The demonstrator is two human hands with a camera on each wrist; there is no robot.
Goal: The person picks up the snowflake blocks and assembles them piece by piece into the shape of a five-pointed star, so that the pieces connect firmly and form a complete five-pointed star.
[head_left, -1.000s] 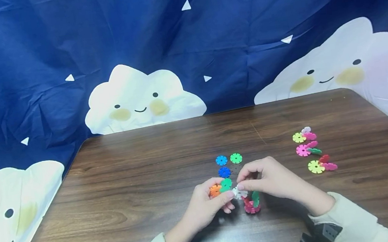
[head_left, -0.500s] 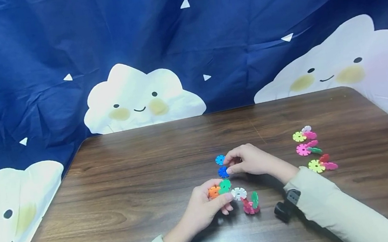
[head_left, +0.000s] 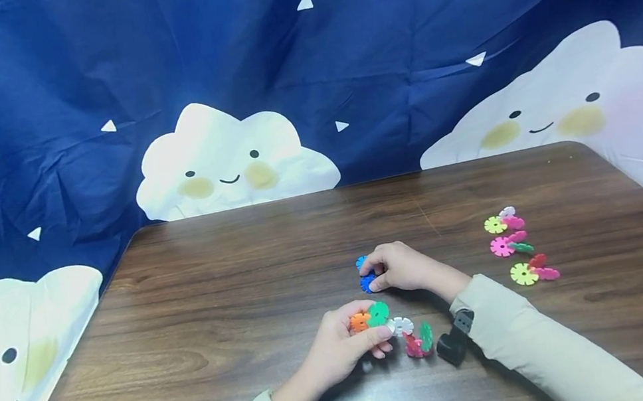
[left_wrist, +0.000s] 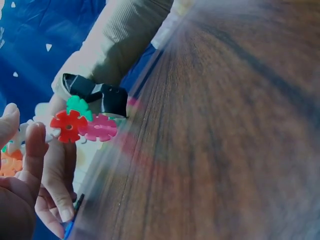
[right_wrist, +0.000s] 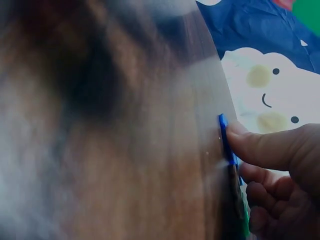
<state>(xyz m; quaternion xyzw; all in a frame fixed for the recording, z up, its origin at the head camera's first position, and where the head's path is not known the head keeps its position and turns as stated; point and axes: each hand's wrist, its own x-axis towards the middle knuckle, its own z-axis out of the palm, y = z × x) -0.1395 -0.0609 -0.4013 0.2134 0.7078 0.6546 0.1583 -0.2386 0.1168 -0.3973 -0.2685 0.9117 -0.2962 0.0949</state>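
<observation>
In the head view my left hand (head_left: 345,341) grips a chain of joined snowflake building discs. It has an orange disc (head_left: 360,321), a green disc (head_left: 378,314), a white disc (head_left: 402,326) under the thumb's side, and red, pink and green discs (head_left: 419,344) at its right end. The left wrist view shows the red disc (left_wrist: 68,126) and pink disc (left_wrist: 101,128) close by. My right hand (head_left: 400,267) is farther back, with thumb and forefinger at opposite edges of a dark blue disc (head_left: 366,284) lying on the table. Behind it, a lighter blue disc (head_left: 360,262) is partly covered.
Three joined disc clusters stand at the right: a yellow, pink and white one (head_left: 496,224), a pink and green one (head_left: 503,247), and a yellow, red and pink one (head_left: 525,274). The brown wooden table (head_left: 218,293) meets a blue cloud-printed cloth (head_left: 370,54) behind.
My right hand has let go of the white disc and moved back and left to the dark blue disc, covering the loose green and dark discs. The left hand keeps its grip.
</observation>
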